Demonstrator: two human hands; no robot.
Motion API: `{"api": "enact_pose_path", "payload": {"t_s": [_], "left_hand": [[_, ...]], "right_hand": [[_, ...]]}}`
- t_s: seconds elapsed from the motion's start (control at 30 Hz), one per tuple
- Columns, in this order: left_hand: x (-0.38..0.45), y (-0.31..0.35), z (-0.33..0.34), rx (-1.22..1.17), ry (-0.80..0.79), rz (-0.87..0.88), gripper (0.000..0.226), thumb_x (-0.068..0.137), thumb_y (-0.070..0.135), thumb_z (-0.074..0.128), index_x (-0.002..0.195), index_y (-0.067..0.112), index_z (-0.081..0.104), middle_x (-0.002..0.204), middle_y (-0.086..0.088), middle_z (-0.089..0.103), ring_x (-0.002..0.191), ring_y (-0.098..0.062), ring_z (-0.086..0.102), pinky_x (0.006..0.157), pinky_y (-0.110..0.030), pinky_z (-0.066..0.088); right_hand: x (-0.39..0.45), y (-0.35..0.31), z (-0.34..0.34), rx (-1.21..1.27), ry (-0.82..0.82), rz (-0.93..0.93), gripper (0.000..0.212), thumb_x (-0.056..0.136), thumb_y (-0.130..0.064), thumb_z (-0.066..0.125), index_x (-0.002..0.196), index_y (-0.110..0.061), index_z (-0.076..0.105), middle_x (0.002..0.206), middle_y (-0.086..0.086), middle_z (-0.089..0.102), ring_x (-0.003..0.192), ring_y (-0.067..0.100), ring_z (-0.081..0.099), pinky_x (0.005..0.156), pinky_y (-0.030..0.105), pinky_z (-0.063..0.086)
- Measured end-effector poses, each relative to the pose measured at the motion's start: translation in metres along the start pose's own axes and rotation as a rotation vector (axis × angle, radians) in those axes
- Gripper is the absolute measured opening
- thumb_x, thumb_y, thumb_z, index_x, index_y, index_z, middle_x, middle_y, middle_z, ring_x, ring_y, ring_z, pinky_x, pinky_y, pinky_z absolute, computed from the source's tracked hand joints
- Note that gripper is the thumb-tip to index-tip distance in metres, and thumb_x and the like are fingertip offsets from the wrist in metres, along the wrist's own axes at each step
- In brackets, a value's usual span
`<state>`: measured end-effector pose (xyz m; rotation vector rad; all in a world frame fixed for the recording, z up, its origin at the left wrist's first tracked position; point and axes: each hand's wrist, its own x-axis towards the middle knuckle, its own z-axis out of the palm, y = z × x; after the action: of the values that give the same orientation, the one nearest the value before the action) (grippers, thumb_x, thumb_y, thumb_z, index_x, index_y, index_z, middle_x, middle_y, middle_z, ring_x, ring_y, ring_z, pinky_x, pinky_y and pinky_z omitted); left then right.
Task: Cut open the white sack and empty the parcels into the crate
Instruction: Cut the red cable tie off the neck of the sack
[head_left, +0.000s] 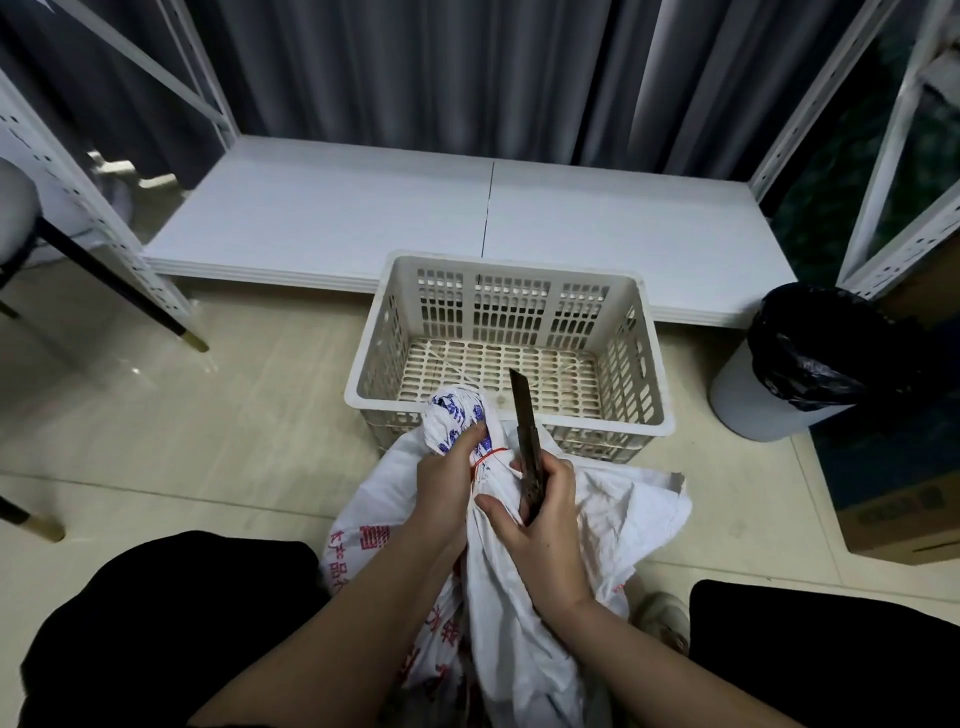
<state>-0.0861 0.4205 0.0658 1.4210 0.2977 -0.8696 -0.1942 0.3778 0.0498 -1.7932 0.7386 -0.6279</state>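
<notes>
The person is sitting with the white sack (519, 571) standing between the knees, its neck bunched and bound by a red tie (488, 456). The left hand (447, 483) is clenching the gathered neck just at the tie, with the printed top of the sack flaring above the fingers. The right hand (545, 525) is grasping a utility knife (527, 441), the dark blade pointing up and away from the body, lying just beside the tie on its right. The crate (506, 353) is standing empty on the floor directly beyond the sack, touching or nearly touching it; no parcels are showing yet, so the cut is judged not yet made. To do this step well, the blade should be worked under or against the tie and drawn away from the holding hand, whose fingers are sitting very near the cutting line. Cutting the tie alone, rather than the fabric below, would be keeping the contents from being nicked. A bin with a black liner (810, 353) is standing at the right, well apart from the work.
</notes>
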Motion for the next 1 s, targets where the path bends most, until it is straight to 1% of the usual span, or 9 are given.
{"api": "enact_pose_path", "payload": {"t_s": [0.1,0.23,0.37,0.43,0.53,0.67,0.77,0.87,1.0], "left_hand": [[0.001,-0.002,0.001,-0.067,-0.026,-0.033,0.027,0.077,0.027,0.066,0.086,0.004,0.075,0.093,-0.019,0.073,0.086,-0.032,0.069,0.090,-0.046,0.052],[-0.002,-0.004,0.007,-0.057,0.078,0.001,0.025,0.083,0.027,0.058,0.079,0.006,0.070,0.079,-0.014,0.069,0.070,-0.025,0.064,0.064,-0.031,0.050],[-0.004,-0.002,0.009,-0.024,0.142,0.033,0.031,0.081,0.031,0.060,0.085,0.002,0.071,0.075,-0.009,0.070,0.068,-0.024,0.064,0.058,-0.027,0.046],[-0.005,-0.003,0.009,-0.002,0.157,0.051,0.032,0.080,0.033,0.061,0.087,0.003,0.071,0.080,-0.009,0.073,0.074,-0.025,0.067,0.060,-0.028,0.047],[-0.005,-0.005,0.008,0.036,0.140,0.085,0.033,0.080,0.036,0.060,0.083,0.006,0.073,0.079,-0.009,0.075,0.076,-0.026,0.069,0.064,-0.030,0.051],[-0.005,-0.006,0.008,0.041,0.146,0.106,0.029,0.081,0.038,0.060,0.074,0.011,0.069,0.073,-0.004,0.070,0.075,-0.024,0.065,0.069,-0.033,0.048],[-0.007,-0.004,0.007,0.007,0.128,0.097,0.023,0.083,0.031,0.061,0.076,0.010,0.070,0.070,-0.002,0.069,0.072,-0.023,0.064,0.062,-0.028,0.045],[-0.008,-0.004,0.005,-0.030,0.100,0.055,0.038,0.076,0.038,0.061,0.094,0.006,0.071,0.087,-0.011,0.074,0.081,-0.028,0.070,0.061,-0.027,0.048],[-0.008,-0.004,0.004,-0.074,0.079,0.006,0.048,0.070,0.039,0.063,0.103,0.005,0.070,0.094,-0.015,0.074,0.084,-0.029,0.070,0.060,-0.028,0.050]], "right_hand": [[-0.001,0.004,0.002,-0.052,-0.013,-0.025,0.060,0.077,-0.018,0.079,0.117,-0.034,0.038,0.113,-0.013,0.043,0.104,-0.014,0.047,0.084,0.002,0.038],[-0.004,-0.005,0.004,-0.039,-0.029,-0.010,0.058,0.076,-0.018,0.077,0.115,-0.039,0.039,0.114,-0.013,0.049,0.104,-0.009,0.050,0.085,0.005,0.040],[-0.003,-0.030,-0.009,0.168,-0.025,0.148,0.017,0.091,-0.022,0.062,0.105,-0.027,0.054,0.095,-0.012,0.065,0.085,-0.004,0.059,0.077,0.012,0.043],[-0.001,-0.051,-0.020,0.294,-0.048,0.192,0.007,0.097,-0.019,0.051,0.099,-0.021,0.057,0.083,-0.010,0.069,0.068,0.003,0.060,0.065,0.015,0.046],[-0.002,-0.075,-0.042,0.417,-0.222,0.278,0.017,0.099,-0.017,0.043,0.097,-0.007,0.057,0.055,0.000,0.054,0.038,0.010,0.042,0.036,0.020,0.035],[-0.008,-0.067,-0.059,0.308,-0.475,0.529,0.017,0.099,-0.014,0.043,0.086,-0.005,0.048,0.054,0.005,0.051,0.033,0.015,0.038,0.033,0.018,0.026],[-0.014,-0.050,-0.056,0.297,-0.461,0.599,0.017,0.099,-0.008,0.040,0.082,-0.007,0.043,0.056,0.006,0.058,0.030,0.015,0.035,0.033,0.015,0.019],[-0.016,-0.041,-0.057,0.334,-0.441,0.651,0.010,0.097,-0.005,0.039,0.087,-0.006,0.042,0.065,0.010,0.062,0.034,0.015,0.034,0.033,0.012,0.021],[-0.022,-0.037,-0.061,0.238,-0.475,0.586,0.007,0.098,-0.009,0.041,0.092,-0.006,0.041,0.080,0.009,0.067,0.041,0.015,0.033,0.036,0.015,0.022]]}}
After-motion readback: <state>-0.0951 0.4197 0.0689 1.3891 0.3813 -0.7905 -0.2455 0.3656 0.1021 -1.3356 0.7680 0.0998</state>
